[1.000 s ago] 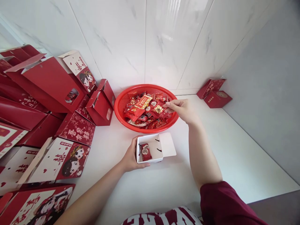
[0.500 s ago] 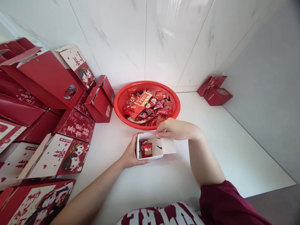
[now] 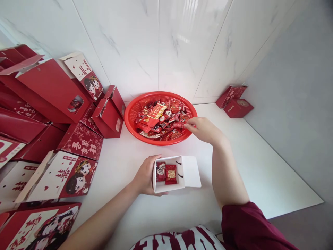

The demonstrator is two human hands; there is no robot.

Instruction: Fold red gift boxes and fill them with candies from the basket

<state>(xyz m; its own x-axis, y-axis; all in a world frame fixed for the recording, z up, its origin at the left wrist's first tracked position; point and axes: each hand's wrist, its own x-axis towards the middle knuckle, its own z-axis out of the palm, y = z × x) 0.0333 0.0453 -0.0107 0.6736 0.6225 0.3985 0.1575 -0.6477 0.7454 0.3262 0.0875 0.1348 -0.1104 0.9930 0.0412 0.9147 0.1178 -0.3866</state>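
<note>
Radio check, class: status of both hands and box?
Left hand holding open white box, two packets inside. Right hand at red basket. Nothing visibly blocking.

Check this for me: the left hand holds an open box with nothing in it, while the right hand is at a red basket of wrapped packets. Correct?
Not quite: the open box isn't empty. The head view shows two red packets inside it. The rest stands: left hand holding it, right hand at the red basket.

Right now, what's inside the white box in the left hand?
Two red packets lie side by side in the white box, with two dark strands at one inner wall. Anything beneath the packets is covered.
</note>
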